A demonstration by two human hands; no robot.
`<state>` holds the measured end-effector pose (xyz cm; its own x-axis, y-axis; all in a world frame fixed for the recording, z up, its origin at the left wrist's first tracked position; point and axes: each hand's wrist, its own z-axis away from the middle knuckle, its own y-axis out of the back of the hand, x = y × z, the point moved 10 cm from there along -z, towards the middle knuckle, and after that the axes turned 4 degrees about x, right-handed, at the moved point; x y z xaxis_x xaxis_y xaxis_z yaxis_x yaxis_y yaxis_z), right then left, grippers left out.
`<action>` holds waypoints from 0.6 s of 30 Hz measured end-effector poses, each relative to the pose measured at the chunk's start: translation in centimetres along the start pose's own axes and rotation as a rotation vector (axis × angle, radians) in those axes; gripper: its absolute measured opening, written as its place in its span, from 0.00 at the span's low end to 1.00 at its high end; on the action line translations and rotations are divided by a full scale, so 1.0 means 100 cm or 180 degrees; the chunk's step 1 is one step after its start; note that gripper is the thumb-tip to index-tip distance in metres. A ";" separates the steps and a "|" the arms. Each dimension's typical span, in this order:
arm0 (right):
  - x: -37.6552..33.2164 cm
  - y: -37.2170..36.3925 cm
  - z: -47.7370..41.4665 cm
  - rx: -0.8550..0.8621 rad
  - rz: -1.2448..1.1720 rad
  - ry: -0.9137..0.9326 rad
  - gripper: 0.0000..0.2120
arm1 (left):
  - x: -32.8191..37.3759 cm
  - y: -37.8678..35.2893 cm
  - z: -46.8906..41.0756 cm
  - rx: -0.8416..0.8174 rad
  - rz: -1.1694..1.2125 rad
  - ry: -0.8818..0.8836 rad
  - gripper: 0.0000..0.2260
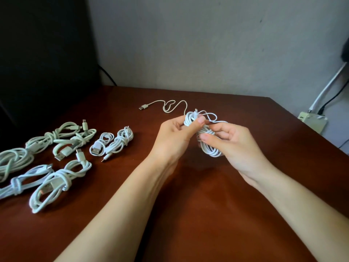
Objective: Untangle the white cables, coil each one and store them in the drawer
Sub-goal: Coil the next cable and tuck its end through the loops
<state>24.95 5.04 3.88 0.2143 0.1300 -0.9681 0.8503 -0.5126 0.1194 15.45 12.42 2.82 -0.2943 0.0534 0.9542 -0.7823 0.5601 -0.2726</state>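
Note:
Above the middle of the brown table (188, 195), both hands hold one white cable coil (207, 146). My left hand (175, 137) grips the coil's upper end, thumb pressed over the loops. My right hand (236, 146) curls around its lower part from the right. A loose tail of the same cable (170, 106) trails back-left across the table and ends in a USB plug (143, 107). Several coiled and tied white cables (62, 159) lie on the table at the left. No drawer is in view.
A grey wall stands behind the table. A dark panel with a black wire fills the back left. At the right, off the table, a pale power strip (312, 121) sits with white and black cords plugged in.

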 end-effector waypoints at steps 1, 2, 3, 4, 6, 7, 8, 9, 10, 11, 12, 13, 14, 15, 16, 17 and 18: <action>0.002 0.000 0.000 0.0025 -0.0072 -0.0045 0.06 | 0.001 -0.001 0.000 0.0000 -0.0023 -0.0021 0.06; 0.006 -0.002 0.001 0.0035 -0.0141 -0.0119 0.05 | 0.002 -0.001 0.001 0.0034 -0.0085 -0.0040 0.08; 0.010 -0.003 0.001 0.0025 -0.0189 -0.0199 0.05 | 0.002 0.000 0.002 0.0087 -0.0198 -0.0070 0.10; 0.013 -0.006 0.001 0.0000 -0.0188 -0.0263 0.05 | 0.003 0.001 0.003 0.0142 -0.0370 -0.0117 0.11; 0.016 -0.009 0.002 -0.0048 -0.0104 -0.0313 0.05 | 0.007 0.000 0.006 0.0210 -0.0709 -0.0250 0.12; 0.016 -0.010 0.002 -0.0061 -0.0094 -0.0322 0.05 | 0.009 -0.001 0.006 0.0214 -0.0834 -0.0300 0.12; 0.014 -0.011 0.002 -0.0070 -0.0106 -0.0330 0.05 | 0.011 -0.003 0.006 0.0201 -0.0917 -0.0333 0.12; 0.013 -0.013 0.002 -0.0082 -0.0123 -0.0336 0.05 | 0.012 -0.004 0.007 0.0182 -0.0988 -0.0353 0.13; 0.011 -0.015 0.002 -0.0094 -0.0143 -0.0343 0.06 | 0.013 -0.005 0.007 0.0144 -0.1070 -0.0382 0.13; 0.009 -0.018 0.002 -0.0101 -0.0165 -0.0365 0.06 | 0.014 -0.005 0.007 0.0082 -0.1178 -0.0410 0.14; 0.007 -0.021 0.002 -0.0118 -0.0176 -0.0399 0.08 | 0.015 -0.006 0.009 -0.0003 -0.1295 -0.0417 0.14; 0.006 -0.025 0.002 -0.0152 -0.0165 -0.0429 0.09 | 0.014 -0.004 0.012 -0.0079 -0.1421 -0.0387 0.16; 0.004 -0.030 0.003 -0.0212 -0.0159 -0.0458 0.10 | 0.014 -0.001 0.016 -0.0149 -0.1549 -0.0323 0.18; 0.002 -0.037 0.004 -0.0294 -0.0185 -0.0490 0.10 | 0.015 0.004 0.020 -0.0187 -0.1690 -0.0247 0.22; 0.001 -0.044 0.005 -0.0381 -0.0250 -0.0535 0.10 | 0.016 0.011 0.025 -0.0185 -0.1835 -0.0153 0.26; -0.001 -0.053 0.007 -0.0451 -0.0329 -0.0588 0.09 | 0.018 0.021 0.031 -0.0138 -0.1938 -0.0056 0.29; -0.003 -0.060 0.009 -0.0487 -0.0378 -0.0633 0.07 | 0.020 0.031 0.038 -0.0075 -0.1962 0.0043 0.30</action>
<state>19.35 7.35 3.21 0.0231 0.0047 -0.9997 0.9297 -0.3677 0.0197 10.40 11.14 3.43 0.2153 -0.2758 0.9368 -0.7938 0.5093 0.3324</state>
